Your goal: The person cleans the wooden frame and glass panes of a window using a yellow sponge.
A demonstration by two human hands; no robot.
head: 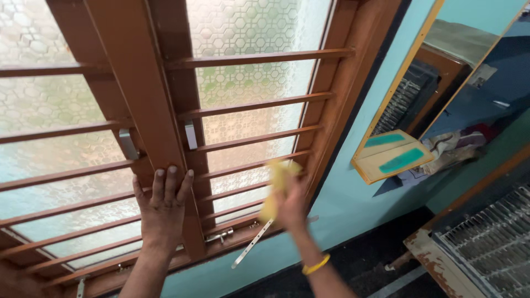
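The left hand (163, 208) lies flat and open on the brown window frame (144, 94), while the right hand (291, 205), its grip closed on a yellow cloth (277, 185), looks busy wiping the window bars (251, 165) just beside it.

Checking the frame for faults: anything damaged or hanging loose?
Yes. A metal stay bar dangles unhooked from the bottom rail of the window frame, below the right hand with its yellow cloth. The left hand is pressed flat on the middle post.
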